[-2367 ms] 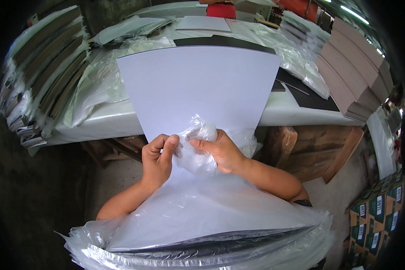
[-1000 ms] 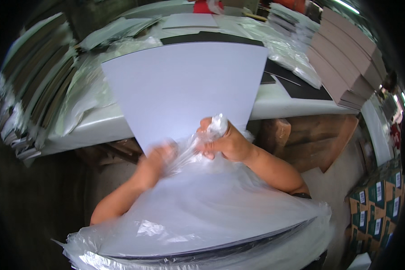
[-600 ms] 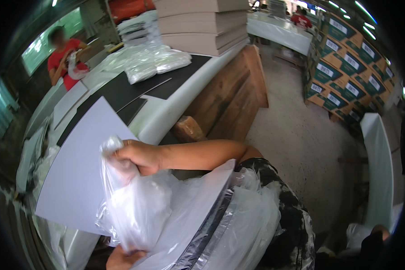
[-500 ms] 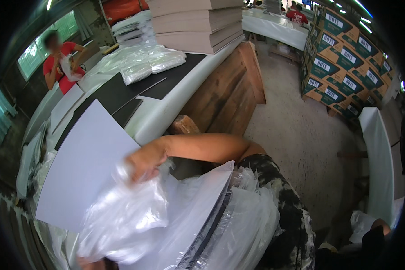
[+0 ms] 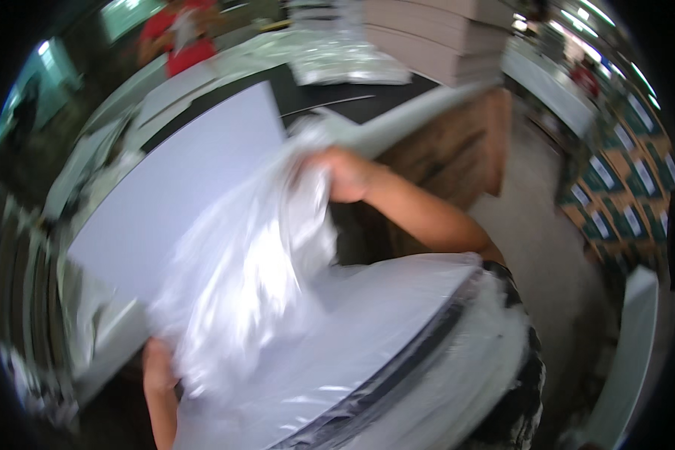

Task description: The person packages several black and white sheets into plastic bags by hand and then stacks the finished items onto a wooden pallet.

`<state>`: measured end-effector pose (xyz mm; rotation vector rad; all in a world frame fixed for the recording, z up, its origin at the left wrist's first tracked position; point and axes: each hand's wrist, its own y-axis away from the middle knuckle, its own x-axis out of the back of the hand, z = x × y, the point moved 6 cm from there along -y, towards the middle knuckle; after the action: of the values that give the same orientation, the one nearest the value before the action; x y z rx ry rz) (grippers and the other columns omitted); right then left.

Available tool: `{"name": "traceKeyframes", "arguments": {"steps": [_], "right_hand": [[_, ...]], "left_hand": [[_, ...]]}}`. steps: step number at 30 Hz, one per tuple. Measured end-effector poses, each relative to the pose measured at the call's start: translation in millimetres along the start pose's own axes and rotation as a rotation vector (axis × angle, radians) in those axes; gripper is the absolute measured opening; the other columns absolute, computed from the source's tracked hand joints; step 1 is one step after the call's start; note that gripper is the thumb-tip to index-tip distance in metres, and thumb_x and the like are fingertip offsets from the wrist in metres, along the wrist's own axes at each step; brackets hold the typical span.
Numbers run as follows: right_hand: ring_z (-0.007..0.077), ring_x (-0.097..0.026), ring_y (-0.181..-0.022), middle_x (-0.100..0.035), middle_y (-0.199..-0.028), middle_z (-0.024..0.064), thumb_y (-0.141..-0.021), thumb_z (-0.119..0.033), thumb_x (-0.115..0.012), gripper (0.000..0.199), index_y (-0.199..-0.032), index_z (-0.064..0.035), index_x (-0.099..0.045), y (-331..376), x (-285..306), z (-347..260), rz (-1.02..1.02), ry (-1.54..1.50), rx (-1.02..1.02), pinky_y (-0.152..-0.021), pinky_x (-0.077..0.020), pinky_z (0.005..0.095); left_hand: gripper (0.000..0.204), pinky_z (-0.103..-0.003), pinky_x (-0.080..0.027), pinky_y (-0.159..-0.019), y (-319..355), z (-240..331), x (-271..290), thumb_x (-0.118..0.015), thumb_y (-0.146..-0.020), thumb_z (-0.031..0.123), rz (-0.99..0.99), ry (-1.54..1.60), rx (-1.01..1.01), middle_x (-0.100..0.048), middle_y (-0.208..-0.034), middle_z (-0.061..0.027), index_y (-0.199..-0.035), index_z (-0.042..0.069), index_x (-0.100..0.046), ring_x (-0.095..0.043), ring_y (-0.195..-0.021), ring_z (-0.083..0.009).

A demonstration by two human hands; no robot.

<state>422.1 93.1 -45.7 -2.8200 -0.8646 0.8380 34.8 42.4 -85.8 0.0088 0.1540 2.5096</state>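
A crumpled clear plastic bag [image 5: 240, 277] spreads between my two hands, blurred by motion. My right hand [image 5: 343, 174] is closed on its upper edge, raised beside the table. My left hand [image 5: 160, 361] is at the bag's lower left edge; its fingers are partly hidden but look closed on the plastic. Behind the bag a large white sheet [image 5: 195, 172] lies on the table, its near part covered by the plastic. Under and to the right of the bag, close to my body, is a plastic-wrapped stack of large white sheets [image 5: 405, 292] with a dark layer at its edge.
Folded plastic bags [image 5: 349, 64] and black sheets [image 5: 397, 105] lie on the far table, beside a tall stack of greyish boards [image 5: 420, 37]. A person in red [image 5: 191, 52] stands across it. A wooden panel [image 5: 457, 150] flanks the table; stacked cartons [image 5: 622, 187] stand right.
My right hand has lifted the plastic bag up and to the right, stretching it out. More of my left hand shows at its lower edge. The whole view has swung left.
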Motion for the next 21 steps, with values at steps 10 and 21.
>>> {"name": "traceKeyframes", "arguments": {"steps": [10, 21], "right_hand": [[0.0062, -0.037, -0.041, -0.042, -0.055, -0.0033, -0.089, -0.039, -0.049, 0.043, -0.118, -0.0067, -0.05, 14, 3, 6, -0.009, 0.08, 0.19, -0.04, -0.0296, 0.0177], [0.0267, -0.057, -0.063, -0.059, -0.072, 0.0108, -0.069, 0.004, -0.056, 0.017, -0.086, 0.0, -0.058, 24, 44, -66, 1.198, 1.496, 0.806, -0.06, -0.0447, 0.0358]], "left_hand": [[0.045, -0.039, -0.047, -0.079, 4, -49, 81, -0.06, -0.081, 0.033, 0.506, 0.542, -0.15, -0.058, -0.093, -0.0059, -0.116, 0.005, -0.051, -0.058, -0.081, -0.021], [0.044, -0.031, -0.046, -0.075, 20, 42, 13, -0.051, -0.071, 0.002, -0.119, -0.328, -0.227, -0.053, -0.083, -0.0068, -0.115, 0.004, -0.054, -0.055, -0.079, -0.0184]]}}
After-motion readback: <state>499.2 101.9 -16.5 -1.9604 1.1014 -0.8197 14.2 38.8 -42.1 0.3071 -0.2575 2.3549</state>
